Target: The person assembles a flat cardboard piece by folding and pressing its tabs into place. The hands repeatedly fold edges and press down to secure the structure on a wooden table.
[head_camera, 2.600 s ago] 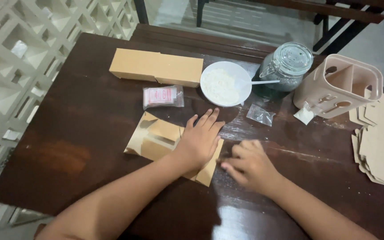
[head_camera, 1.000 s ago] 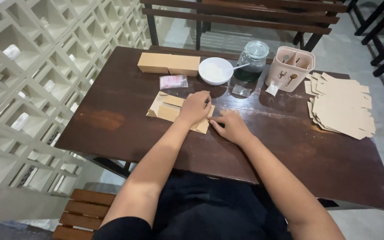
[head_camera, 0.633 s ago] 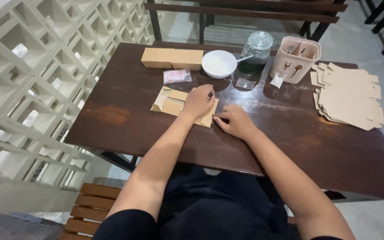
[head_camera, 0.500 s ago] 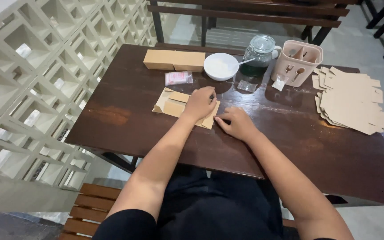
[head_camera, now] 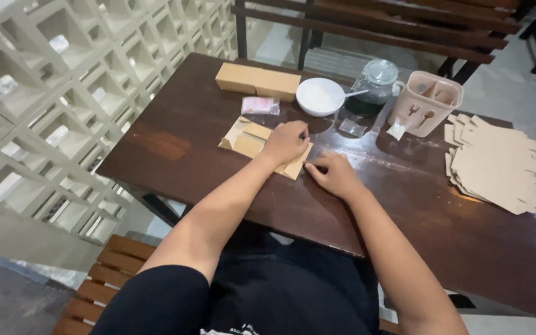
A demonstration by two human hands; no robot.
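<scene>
Cardboard blank, tan and partly folded, is found lying flat on the dark brown wooden table, near its middle and toward the front edge. The left hand is laid palm down on the right portion of the blank, fingers loosely curled and pressing; nothing is gripped. The right hand is rested on the tabletop just beside the blank's right corner, fingers bent and fingertips directed at that corner. Whether the corner is pinched cannot be told.

Just behind the blank, a small clear packet with pink contents is noted lying flat. Further back, a long rectangular tan box is placed near the table's far edge. To its right stands a round white bowl with a white utensil resting in it, then a glass jar with a clear lid. A small clear plastic sachet lies in front of the jar. A beige plastic cutlery holder, with spoon and fork symbols on its face, stands to the right of the jar. A stack of flat tan cardboard cut-outs is observed at the table's right side, well apart from both hands.
</scene>
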